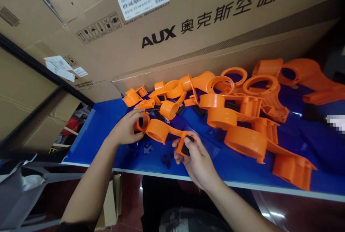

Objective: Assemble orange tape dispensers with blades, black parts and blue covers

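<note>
My right hand (198, 156) is closed on the squared end of an orange plastic tape dispenser (157, 131), with the thumb against a black piece (188, 145) in that end. The dispenser's round ring points left, toward my other hand. My left hand (129, 126) has its fingers curled around a smaller orange ring part (142, 121), just left of the dispenser's ring. Whether that ring part belongs to a separate dispenser I cannot tell. Several black strips (198, 110) lie behind my hands among more orange parts.
Several orange tape dispensers (245, 144) are piled and lined up to the right and back on the blue table (88, 131). A large cardboard box (188, 9) stands behind them. Dark scraps (165, 160) lie near the front edge. A grey chair (24, 196) stands at left.
</note>
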A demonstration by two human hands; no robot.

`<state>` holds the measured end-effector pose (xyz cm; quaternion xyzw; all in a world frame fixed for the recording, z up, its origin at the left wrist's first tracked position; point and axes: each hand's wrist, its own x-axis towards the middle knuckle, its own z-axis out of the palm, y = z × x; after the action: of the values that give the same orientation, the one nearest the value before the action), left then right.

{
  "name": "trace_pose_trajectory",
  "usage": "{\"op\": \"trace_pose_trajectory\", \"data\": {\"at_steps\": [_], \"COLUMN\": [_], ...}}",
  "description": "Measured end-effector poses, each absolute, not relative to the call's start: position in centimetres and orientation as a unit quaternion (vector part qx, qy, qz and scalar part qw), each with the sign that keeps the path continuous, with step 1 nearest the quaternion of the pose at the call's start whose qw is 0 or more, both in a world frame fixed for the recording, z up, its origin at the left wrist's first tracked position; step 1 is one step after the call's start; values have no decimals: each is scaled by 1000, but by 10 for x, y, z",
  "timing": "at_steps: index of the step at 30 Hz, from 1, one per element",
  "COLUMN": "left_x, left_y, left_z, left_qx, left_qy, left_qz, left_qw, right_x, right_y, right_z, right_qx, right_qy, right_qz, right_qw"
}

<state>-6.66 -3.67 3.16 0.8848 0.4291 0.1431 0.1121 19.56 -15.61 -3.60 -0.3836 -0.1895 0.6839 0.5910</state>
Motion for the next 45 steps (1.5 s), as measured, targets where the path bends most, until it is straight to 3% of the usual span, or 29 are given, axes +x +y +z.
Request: {"op": "trace_pose_trajectory", "data": {"at_steps": [10,15,17,20,25,33,45], "left_x": [-74,-39,-7,41,71,69,76], "left_y": [-43,-108,-141,-178,-192,-183,-184], "left_z": [42,36,22,-2,-24,-30,-28], "left_qx": [891,807,804,826,819,821,802], "left_qy": [424,431,398,352,421,437,458], "left_qz": [149,391,426,428,384,365,383], "left_qw": [68,-97,-118,-103,-69,-43,9], "right_x": [195,195,194,194,195,195,194], "right_y": [-156,-157,-157,-158,-160,-159,-156], "right_z": [-38,-38,-39,-40,-46,-49,-53], "right_qx": [-368,-362,-363,-372,-390,-352,-408], "right_qy": [-197,-183,-174,-162,-167,-130,-161], "right_qz": [690,692,692,683,661,683,633], "right_qw": [591,597,600,607,619,626,638]}}
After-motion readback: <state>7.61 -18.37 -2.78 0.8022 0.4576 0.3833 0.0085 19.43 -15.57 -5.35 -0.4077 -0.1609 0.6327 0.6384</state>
